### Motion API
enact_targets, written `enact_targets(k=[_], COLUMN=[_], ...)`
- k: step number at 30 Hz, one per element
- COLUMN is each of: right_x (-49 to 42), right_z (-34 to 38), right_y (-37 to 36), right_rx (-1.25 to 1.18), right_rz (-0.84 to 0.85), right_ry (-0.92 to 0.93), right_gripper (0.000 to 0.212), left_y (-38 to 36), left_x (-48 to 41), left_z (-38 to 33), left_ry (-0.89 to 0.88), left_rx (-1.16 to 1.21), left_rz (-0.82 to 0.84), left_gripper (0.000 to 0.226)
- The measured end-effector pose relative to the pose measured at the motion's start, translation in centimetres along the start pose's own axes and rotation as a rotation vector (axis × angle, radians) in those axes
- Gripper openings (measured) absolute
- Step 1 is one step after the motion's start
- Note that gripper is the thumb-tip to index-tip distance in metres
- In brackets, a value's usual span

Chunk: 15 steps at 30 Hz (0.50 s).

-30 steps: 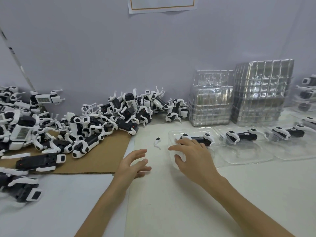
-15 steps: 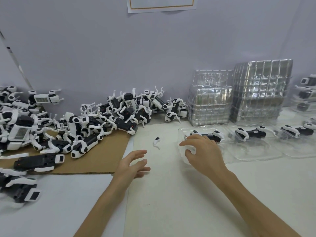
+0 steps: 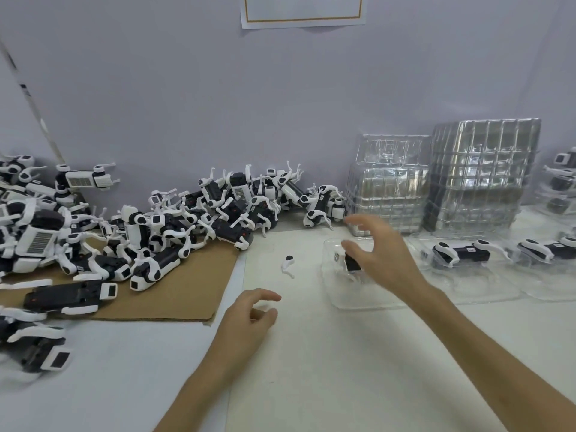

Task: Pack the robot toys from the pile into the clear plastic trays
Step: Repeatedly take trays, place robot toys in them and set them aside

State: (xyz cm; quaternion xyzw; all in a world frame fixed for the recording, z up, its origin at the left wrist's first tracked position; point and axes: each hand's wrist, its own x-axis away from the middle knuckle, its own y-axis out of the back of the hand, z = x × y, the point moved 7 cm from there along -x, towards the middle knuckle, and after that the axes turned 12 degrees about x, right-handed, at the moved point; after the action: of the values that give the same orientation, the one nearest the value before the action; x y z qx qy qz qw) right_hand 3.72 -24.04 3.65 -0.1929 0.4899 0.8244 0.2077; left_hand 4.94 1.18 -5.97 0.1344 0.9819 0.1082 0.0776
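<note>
The left hand [image 3: 249, 319] hangs low, loosely curled, while the right hand [image 3: 385, 255] is raised and splayed open.

White table [image 3: 343, 369], loaded.
Cardboard sheet [image 3: 187, 285] at 9 o'clock; loose white toy part [image 3: 288, 264] centre; clear trays [image 3: 486, 291] at 3 o'clock.

Black-white robot toys [image 3: 149, 241] piled; trays [image 3: 358, 294] right.

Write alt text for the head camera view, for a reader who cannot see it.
The right hand, fingers spread, hovers over a clear tray holding a robot toy; the left hand is loosely curled and empty. A pile of robot toys lies to the left, stacks of empty trays at the back right.
</note>
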Motion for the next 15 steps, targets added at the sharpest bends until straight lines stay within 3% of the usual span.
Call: enact_targets(k=[4, 8, 10, 13, 15], right_x=[-6.4, -14.4, -18.0, -21.9, -23.1], right_z=[-1.2, -3.5, -4.7, -7.1, -8.8], right_y=[1.8, 3.5, 4.1, 3.9, 3.6], right_rx=[0.195, 0.236, 0.421, 0.741, 0.796], right_rz=[-0.028, -0.042, -0.043, 0.076, 0.191], right_ry=[-0.008, -0.084, -0.093, -0.106, -0.174], right_gripper=[0.058, 0.072, 0.082, 0.098, 0.101], left_y=[-1.6, -2.2, -2.2, -2.2, -2.3], left_x=[0.5, 0.7, 0.7, 0.7, 0.7], left_z=[0.0, 0.0, 0.0, 0.1, 0.1], left_ry=[-0.119, -0.168, -0.168, -0.173, -0.188], left_rx=[-0.177, -0.283, -0.279, -0.266, -0.283], left_rz=[0.071, 0.103, 0.102, 0.101, 0.108], left_gripper=[0.025, 0.022, 0.022, 0.021, 0.020])
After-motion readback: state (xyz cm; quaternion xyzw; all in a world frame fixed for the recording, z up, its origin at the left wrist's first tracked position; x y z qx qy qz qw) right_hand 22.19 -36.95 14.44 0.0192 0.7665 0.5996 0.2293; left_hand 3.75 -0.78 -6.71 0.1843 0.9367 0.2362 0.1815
